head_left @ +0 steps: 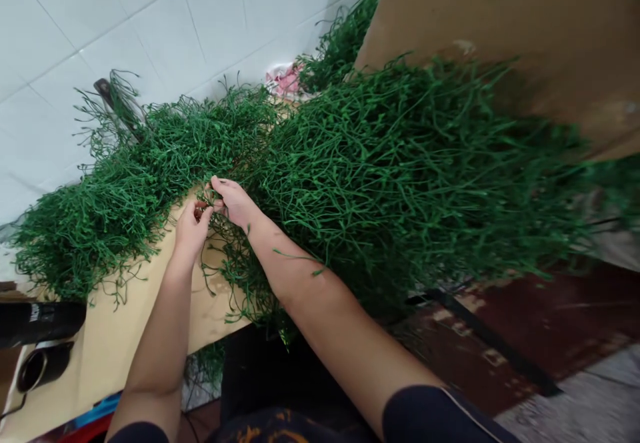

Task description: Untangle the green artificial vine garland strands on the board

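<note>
My left hand (191, 231) and my right hand (237, 203) meet over the near edge of the green heaps, fingers pinched together. Between them is a small bunch of thin green stems (212, 198), with tiny knobs at the ends; whether they are real or artificial I cannot tell. A large heap of the same stems (390, 170) lies to the right, partly behind my right forearm. Another long heap (135, 170) stretches to the left along the wall. A few loose stems rest across my right forearm.
Tan board (135, 310) covers the work surface. At the left edge lie a black cylinder (45, 323) and a dark ring-shaped object (35, 370). A large cardboard sheet (500, 23) stands at the upper right. Something pink (286, 82) sits by the tiled wall (135, 16).
</note>
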The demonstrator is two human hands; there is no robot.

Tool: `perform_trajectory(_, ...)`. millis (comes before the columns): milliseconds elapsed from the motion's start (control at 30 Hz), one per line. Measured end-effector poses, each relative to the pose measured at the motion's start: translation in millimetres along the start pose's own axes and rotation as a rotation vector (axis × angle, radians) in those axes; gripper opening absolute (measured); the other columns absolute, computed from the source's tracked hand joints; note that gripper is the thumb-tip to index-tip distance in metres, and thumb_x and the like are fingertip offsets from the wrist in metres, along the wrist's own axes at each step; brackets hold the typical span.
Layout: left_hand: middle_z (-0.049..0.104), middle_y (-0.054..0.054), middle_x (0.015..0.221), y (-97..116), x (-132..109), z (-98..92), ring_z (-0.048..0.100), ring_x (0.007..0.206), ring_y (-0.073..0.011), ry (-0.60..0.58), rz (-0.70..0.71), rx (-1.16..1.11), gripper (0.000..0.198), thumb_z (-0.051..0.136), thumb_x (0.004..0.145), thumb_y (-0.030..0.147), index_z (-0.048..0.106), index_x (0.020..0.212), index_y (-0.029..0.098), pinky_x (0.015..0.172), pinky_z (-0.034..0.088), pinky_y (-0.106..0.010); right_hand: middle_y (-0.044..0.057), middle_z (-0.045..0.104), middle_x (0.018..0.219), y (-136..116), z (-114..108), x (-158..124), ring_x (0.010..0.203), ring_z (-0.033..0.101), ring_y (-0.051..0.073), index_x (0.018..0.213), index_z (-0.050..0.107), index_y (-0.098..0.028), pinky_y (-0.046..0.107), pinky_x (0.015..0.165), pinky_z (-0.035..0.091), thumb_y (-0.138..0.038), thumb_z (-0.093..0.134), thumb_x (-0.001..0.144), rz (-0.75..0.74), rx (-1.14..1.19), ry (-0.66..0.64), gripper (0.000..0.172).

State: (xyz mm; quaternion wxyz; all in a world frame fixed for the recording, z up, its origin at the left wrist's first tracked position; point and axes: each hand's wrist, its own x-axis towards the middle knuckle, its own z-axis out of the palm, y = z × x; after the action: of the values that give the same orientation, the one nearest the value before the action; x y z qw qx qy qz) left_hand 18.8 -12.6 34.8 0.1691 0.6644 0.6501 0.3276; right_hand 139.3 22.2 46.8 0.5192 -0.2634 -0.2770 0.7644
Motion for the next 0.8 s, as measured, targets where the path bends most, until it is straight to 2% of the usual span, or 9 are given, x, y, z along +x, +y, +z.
perform_trajectory(100,0.044,0.003,0.062,6,-1,-3.4,0.042,0.061,-0.0126,-0.016,0.089,0.072,0.014,0.054,0.077,0.032,0.049,0.072,0.019,0.062,0.035,-0.026,-0.010,0.041,0.047,-2,0,-2,0.032,0.025,-0.002,0.068,0.046,-0.015,0.012,0.034,0.017,-0.042,0.054,0.084,0.018,-0.019,0.010,0.033)
perform_trajectory(167,0.045,0.001,0.066,9,0,-6.7,0.043,0.064,-0.0132,0.028,0.130,0.113,0.015,0.053,0.076,0.029,0.048,0.068,0.019,0.064,0.035,-0.026,-0.010,0.042,0.048,-4,-1,-3,0.032,0.023,-0.003,0.069,0.045,-0.015,0.011,0.035,0.017,-0.043,0.053,0.085,0.028,0.000,-0.014,0.034)
perform_trajectory(233,0.047,0.000,0.069,11,1,-10.6,0.044,0.066,-0.0133,0.082,0.140,0.123,0.014,0.053,0.076,0.027,0.048,0.067,0.019,0.065,0.035,-0.026,-0.010,0.044,0.048,-5,-1,-4,0.032,0.022,-0.003,0.070,0.044,-0.015,0.011,0.035,0.017,-0.043,0.050,0.087,0.035,0.022,-0.047,0.033)
perform_trajectory(300,0.047,0.001,0.068,11,1,-14.5,0.044,0.064,-0.0127,0.085,0.116,0.100,0.013,0.051,0.078,0.027,0.049,0.068,0.019,0.062,0.035,-0.025,-0.009,0.045,0.049,-5,-2,-3,0.032,0.022,-0.003,0.072,0.045,-0.015,0.012,0.035,0.017,-0.043,0.049,0.087,0.034,0.027,-0.061,0.032)
perform_trajectory(400,0.047,0.003,0.062,13,-3,-19.6,0.043,0.060,-0.0123,-0.029,0.079,0.080,0.012,0.047,0.080,0.027,0.049,0.071,0.019,0.060,0.033,-0.025,-0.010,0.040,0.046,-5,-3,-2,0.033,0.021,-0.002,0.070,0.044,-0.016,0.013,0.034,0.015,-0.043,0.053,0.085,0.019,0.010,-0.036,0.032)
perform_trajectory(500,0.050,0.002,0.063,17,-12,-22.1,0.046,0.063,-0.0137,-0.134,0.081,0.115,0.012,0.045,0.080,0.025,0.052,0.071,0.019,0.064,0.035,-0.026,-0.011,0.032,0.043,-3,-3,-2,0.033,0.021,-0.001,0.064,0.040,-0.017,0.016,0.033,0.015,-0.036,0.057,0.084,-0.021,-0.002,0.009,0.032)
perform_trajectory(633,0.052,-0.002,0.068,27,-22,-21.5,0.048,0.069,-0.0163,-0.184,0.219,0.130,0.016,0.042,0.081,0.025,0.050,0.068,0.020,0.070,0.038,-0.029,-0.010,0.033,0.042,2,-3,-1,0.034,0.025,0.001,0.061,0.038,-0.018,0.017,0.034,0.017,-0.038,0.062,0.079,-0.082,-0.055,0.110,0.036)
perform_trajectory(733,0.050,-0.003,0.069,37,-32,-25.1,0.048,0.072,-0.0173,-0.185,0.332,0.098,0.018,0.041,0.081,0.025,0.045,0.064,0.020,0.072,0.039,-0.031,-0.010,0.034,0.042,3,-6,2,0.034,0.028,0.001,0.060,0.037,-0.019,0.018,0.035,0.018,-0.038,0.060,0.080,-0.087,-0.115,0.206,0.036)
perform_trajectory(800,0.049,-0.002,0.067,45,-43,-34.0,0.048,0.069,-0.0163,-0.261,0.365,0.032,0.020,0.039,0.083,0.025,0.044,0.063,0.020,0.069,0.041,-0.030,-0.010,0.034,0.043,3,-10,6,0.035,0.028,0.002,0.061,0.037,-0.019,0.018,0.036,0.020,-0.036,0.058,0.082,-0.086,-0.123,0.307,0.034)
